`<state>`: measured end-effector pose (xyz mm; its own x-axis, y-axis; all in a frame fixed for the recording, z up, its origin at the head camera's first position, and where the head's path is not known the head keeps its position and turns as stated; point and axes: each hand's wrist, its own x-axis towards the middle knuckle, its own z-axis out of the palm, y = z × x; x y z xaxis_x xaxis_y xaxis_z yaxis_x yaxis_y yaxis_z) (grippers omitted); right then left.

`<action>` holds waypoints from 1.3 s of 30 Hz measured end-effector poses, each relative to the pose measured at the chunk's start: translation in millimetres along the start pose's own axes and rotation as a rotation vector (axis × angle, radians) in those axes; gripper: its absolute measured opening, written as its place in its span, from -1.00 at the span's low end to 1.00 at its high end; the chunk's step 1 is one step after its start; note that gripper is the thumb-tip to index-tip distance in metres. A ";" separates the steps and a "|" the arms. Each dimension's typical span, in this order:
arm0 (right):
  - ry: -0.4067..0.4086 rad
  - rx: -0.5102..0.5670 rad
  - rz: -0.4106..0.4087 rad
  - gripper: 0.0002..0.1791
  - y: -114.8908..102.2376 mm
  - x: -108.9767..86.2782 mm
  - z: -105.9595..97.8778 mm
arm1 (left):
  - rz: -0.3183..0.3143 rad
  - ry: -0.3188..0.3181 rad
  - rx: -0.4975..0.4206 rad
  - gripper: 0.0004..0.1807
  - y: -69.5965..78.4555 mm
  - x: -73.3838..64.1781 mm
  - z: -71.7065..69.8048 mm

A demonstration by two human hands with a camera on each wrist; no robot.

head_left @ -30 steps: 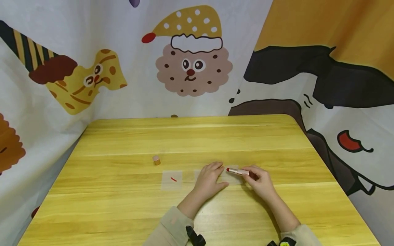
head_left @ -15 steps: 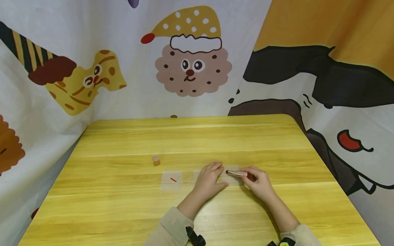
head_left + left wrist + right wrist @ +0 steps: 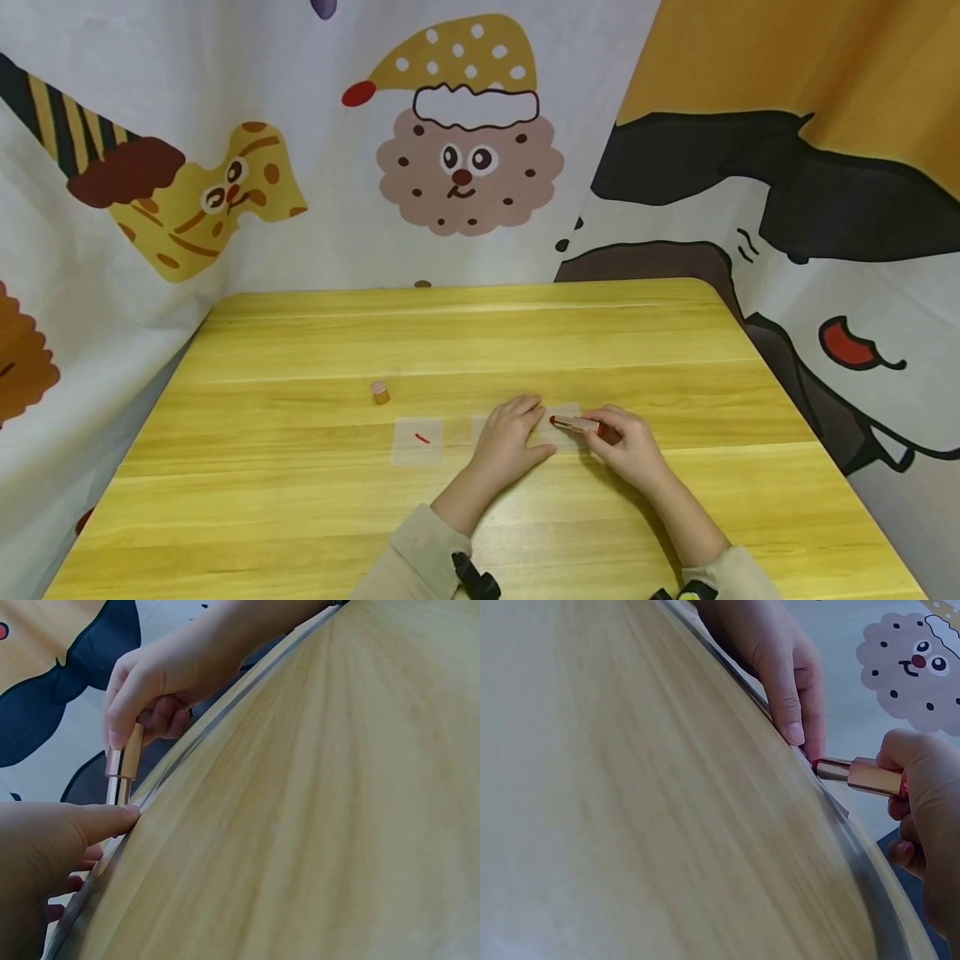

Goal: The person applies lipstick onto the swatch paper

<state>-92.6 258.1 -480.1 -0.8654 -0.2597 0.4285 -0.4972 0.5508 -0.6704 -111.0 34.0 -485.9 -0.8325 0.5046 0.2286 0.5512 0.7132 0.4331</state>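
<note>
My right hand (image 3: 630, 448) pinches a lipstick (image 3: 576, 424) with a rose-gold case, its red tip pointing left. In the right wrist view the tip of the lipstick (image 3: 874, 777) is down at a thin pale sheet (image 3: 838, 802), close to my left fingers. My left hand (image 3: 512, 439) rests on the pale, see-through paper (image 3: 566, 442), fingers extended and thumb apart; it covers the paper's middle. Whether one sheet or two lie under that hand I cannot tell. Left of it, a small square of paper (image 3: 408, 453) bears a short red streak (image 3: 423, 438).
A small rose-gold lipstick cap (image 3: 381, 392) stands on the wooden table (image 3: 300, 517), behind the marked square. Behind the table's far edge hangs a curtain (image 3: 322, 250) with cartoon prints. Dark straps with devices sit on both wrists.
My right hand has shifted slightly left and lowered the lipstick, whose tip sits a little nearer the front on the paper. My left hand stays in place.
</note>
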 end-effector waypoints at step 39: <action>-0.073 -0.112 0.004 -0.84 -14.3 0.9 -22.5 | -0.008 -0.007 -0.008 -0.33 1.8 0.1 -1.6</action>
<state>-84.9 267.9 -456.5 -0.8718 -0.3116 0.3780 -0.4869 0.6359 -0.5987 -110.2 34.6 -483.8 -0.8366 0.5021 0.2190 0.5438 0.7134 0.4419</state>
